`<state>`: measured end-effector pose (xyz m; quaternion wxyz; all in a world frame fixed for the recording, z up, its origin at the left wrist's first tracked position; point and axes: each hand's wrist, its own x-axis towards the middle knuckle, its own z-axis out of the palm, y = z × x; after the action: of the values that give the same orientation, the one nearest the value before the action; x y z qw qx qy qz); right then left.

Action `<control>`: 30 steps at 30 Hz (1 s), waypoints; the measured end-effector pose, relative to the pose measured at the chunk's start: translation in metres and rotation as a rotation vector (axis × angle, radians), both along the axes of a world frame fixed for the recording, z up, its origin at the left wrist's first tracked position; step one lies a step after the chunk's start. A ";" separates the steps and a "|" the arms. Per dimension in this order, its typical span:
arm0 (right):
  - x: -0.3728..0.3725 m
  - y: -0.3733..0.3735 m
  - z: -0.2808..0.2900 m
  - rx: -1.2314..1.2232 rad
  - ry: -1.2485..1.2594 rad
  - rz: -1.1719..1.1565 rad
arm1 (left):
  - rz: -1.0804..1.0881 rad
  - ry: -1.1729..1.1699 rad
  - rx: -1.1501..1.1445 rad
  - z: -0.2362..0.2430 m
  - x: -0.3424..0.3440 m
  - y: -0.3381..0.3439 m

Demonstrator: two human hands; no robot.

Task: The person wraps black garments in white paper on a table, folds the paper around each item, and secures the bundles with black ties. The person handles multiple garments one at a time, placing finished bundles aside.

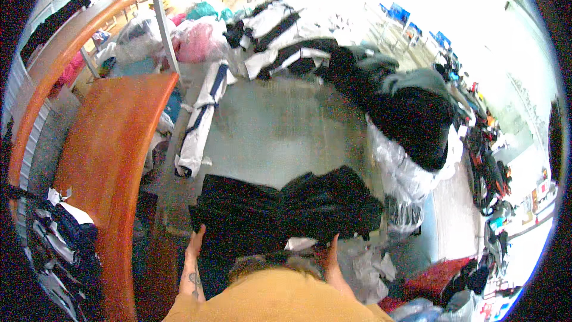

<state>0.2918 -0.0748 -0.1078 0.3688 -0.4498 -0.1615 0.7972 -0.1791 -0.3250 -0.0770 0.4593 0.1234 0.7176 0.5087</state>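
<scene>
A wide, folded stack of black cloth [286, 206] lies in front of me at the near edge of a grey work surface [280, 125]. At its near left corner, my left hand [197, 241] is closed on the cloth, thumb upright against the edge. My right hand [328, 253] grips the near edge further right, its thumb raised too. The fingers of both hands are mostly hidden by the cloth. Between the hands, a small white piece [300, 243] shows at the stack's near edge.
Left stands an orange-brown board [101, 155] with a rail. A long white-and-navy fabric bundle [202, 122] lies along the surface's left side. On the right are a black-and-grey garment heap [414, 110], clear plastic [408, 176] and crumpled pale wrapping [369, 268]. Pink bagged goods [199, 42] sit behind.
</scene>
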 end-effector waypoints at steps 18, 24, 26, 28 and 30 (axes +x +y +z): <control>0.068 0.084 0.023 0.089 0.121 -0.386 | 0.171 -0.027 -0.086 0.004 0.007 0.022; 0.084 0.137 0.006 0.046 0.017 -0.400 | 0.213 -0.023 -0.072 0.004 0.014 0.037; 0.098 0.175 -0.015 0.080 0.020 -0.331 | 0.231 -0.024 -0.067 0.000 0.019 0.030; 0.085 0.170 -0.014 0.052 0.044 -0.297 | 0.259 0.004 -0.078 0.008 0.026 0.022; 0.078 0.182 0.016 0.095 -0.092 -0.417 | 0.275 0.011 -0.070 0.017 0.034 0.024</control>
<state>0.3696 0.1073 -0.0917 0.5385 -0.4915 -0.1189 0.6740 -0.1454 -0.3009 -0.0597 0.3851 0.0105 0.7476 0.5410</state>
